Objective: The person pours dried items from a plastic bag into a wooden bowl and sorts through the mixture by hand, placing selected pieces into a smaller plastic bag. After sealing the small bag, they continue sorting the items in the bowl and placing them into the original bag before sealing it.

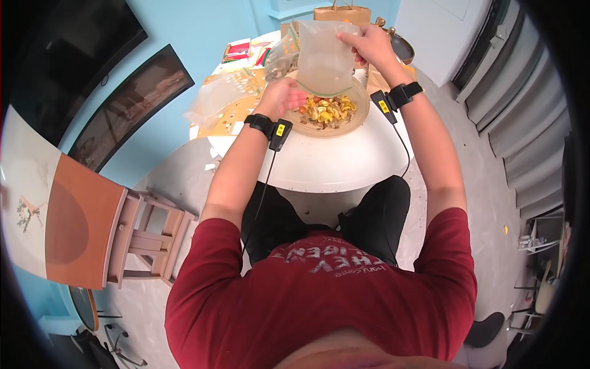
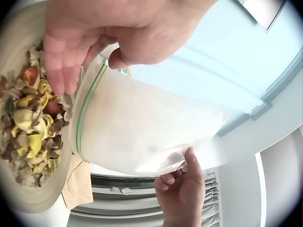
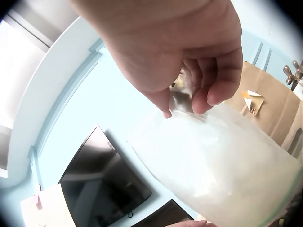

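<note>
A frosted zip bag (image 1: 324, 60) hangs upside down, its green zip edge low over a round bowl (image 1: 364, 112). Its upper corner is pinched between the thumb and fingers of my right hand (image 1: 371, 47). Inside the bowl lies a mix of dried pieces (image 1: 330, 112), yellow, brown and some orange-red. My left hand (image 1: 283, 97) is beside the bag's lower end, above the bowl's left side; in the left wrist view its fingers (image 2: 71, 71) extend loosely near the zip and grip nothing. The right wrist view shows the thumb and fingertips bunching the bag's plastic.
Left of the bowl lies another frosted bag (image 1: 215, 98), and behind it stands a zip bag with orange marks (image 1: 284, 52). A brown paper bag (image 1: 344, 13) is at the back of the white table (image 1: 301, 166). Red packets (image 1: 237, 51) lie at the back left.
</note>
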The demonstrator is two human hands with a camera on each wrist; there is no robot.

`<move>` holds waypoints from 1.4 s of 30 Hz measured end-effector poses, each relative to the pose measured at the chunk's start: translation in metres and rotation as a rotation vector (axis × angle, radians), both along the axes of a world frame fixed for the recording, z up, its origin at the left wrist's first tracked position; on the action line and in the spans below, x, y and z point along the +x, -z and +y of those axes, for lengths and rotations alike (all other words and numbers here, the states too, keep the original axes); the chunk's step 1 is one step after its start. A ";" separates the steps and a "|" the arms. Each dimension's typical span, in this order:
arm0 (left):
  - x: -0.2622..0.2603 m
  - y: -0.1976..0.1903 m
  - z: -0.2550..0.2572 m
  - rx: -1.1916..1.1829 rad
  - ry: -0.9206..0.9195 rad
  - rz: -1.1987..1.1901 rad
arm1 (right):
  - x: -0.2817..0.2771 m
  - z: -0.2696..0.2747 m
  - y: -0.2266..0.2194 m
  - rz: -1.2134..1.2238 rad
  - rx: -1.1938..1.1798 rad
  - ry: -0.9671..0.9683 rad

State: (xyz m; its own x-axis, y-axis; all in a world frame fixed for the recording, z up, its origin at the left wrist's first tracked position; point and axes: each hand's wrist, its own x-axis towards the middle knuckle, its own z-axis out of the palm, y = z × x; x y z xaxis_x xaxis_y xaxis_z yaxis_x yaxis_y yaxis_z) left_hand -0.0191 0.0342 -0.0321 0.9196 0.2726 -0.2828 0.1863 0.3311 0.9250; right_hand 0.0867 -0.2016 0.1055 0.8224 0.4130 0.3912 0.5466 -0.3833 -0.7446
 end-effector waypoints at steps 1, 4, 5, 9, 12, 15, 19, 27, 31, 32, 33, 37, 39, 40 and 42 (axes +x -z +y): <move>-0.002 -0.001 0.001 -0.017 0.003 -0.018 | -0.001 0.000 -0.002 0.004 0.005 -0.010; -0.006 -0.004 0.006 -0.083 -0.002 -0.062 | 0.000 0.003 -0.004 -0.001 0.007 -0.034; -0.008 -0.005 0.008 -0.110 -0.009 -0.065 | 0.001 0.003 -0.002 -0.014 -0.001 -0.035; -0.006 -0.003 0.017 -0.202 -0.032 -0.077 | -0.003 0.001 0.001 -0.103 -0.052 -0.008; -0.004 0.004 0.017 -0.224 -0.010 -0.080 | -0.007 -0.001 0.001 -0.226 -0.168 0.053; -0.003 0.007 0.013 -0.281 -0.023 -0.064 | 0.004 0.001 0.013 -0.580 -0.194 0.095; 0.002 0.019 0.018 -0.406 -0.006 -0.055 | -0.012 -0.005 0.005 -0.448 -0.301 0.123; 0.009 0.030 0.020 -0.469 -0.005 -0.018 | -0.018 -0.013 0.016 -0.418 -0.136 0.162; 0.007 0.031 0.024 -0.465 0.040 0.010 | -0.012 -0.017 0.021 -0.438 -0.010 0.165; 0.007 0.031 0.026 -0.476 0.063 -0.003 | -0.014 -0.019 0.019 -0.439 0.013 0.166; 0.007 0.031 0.028 -0.487 0.086 -0.016 | -0.016 -0.021 0.019 -0.440 0.036 0.166; 0.007 0.033 0.032 -0.514 0.136 -0.100 | -0.028 -0.030 0.028 -0.407 0.155 0.163; -0.008 0.017 0.025 -0.481 0.073 -0.139 | -0.038 -0.041 0.042 -0.317 0.198 0.139; -0.016 0.008 0.021 -0.465 0.042 -0.157 | -0.042 -0.046 0.048 -0.292 0.244 0.102; -0.023 -0.001 0.022 -0.439 0.010 -0.250 | -0.049 -0.054 0.064 -0.238 0.333 0.031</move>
